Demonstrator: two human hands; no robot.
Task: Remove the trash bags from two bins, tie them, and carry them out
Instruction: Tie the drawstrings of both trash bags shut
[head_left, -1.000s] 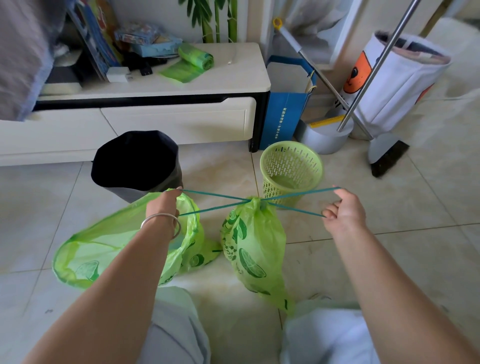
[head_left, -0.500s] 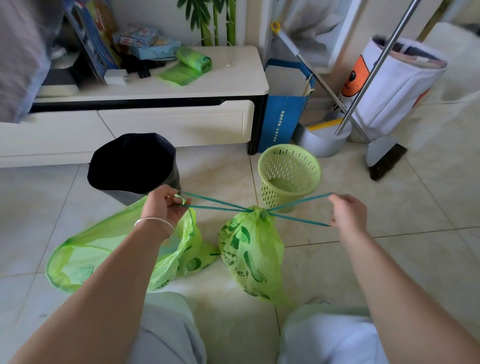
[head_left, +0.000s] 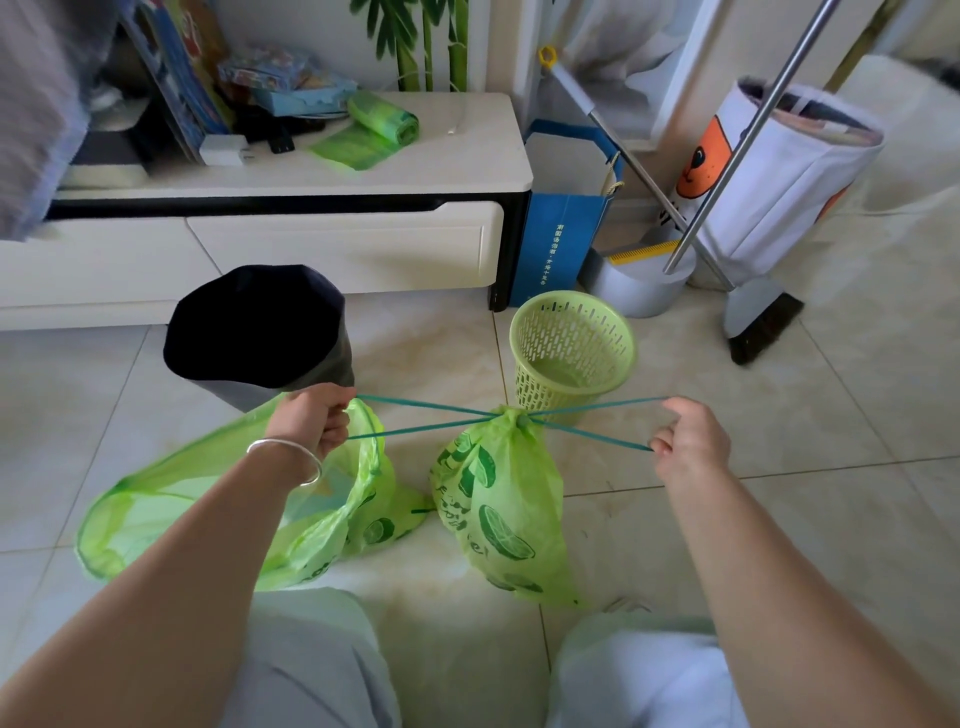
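Observation:
A green trash bag (head_left: 506, 512) with a lime print stands on the floor in the middle, its neck cinched tight. Its dark green drawstrings (head_left: 434, 418) stretch taut to both sides. My left hand (head_left: 314, 418) grips the left string loop in a fist. My right hand (head_left: 688, 434) pinches the right string loop. A second green trash bag (head_left: 171, 506) lies on the floor at the left with its mouth wide open, partly under my left forearm. Behind stand a dark bin (head_left: 260, 332) and a green slotted basket (head_left: 571, 348), both without bags.
A low white cabinet (head_left: 337, 249) runs along the back, with a roll of green bags (head_left: 382, 117) on top. A blue paper bag (head_left: 558, 244), a dustpan (head_left: 641, 280), a broom (head_left: 761, 325) and a white fabric hamper (head_left: 784, 182) crowd the back right. My knees fill the bottom.
My left hand closed into a firmer fist on the string. Both hands keep the strings pulled taut, and the bag's neck stays cinched.

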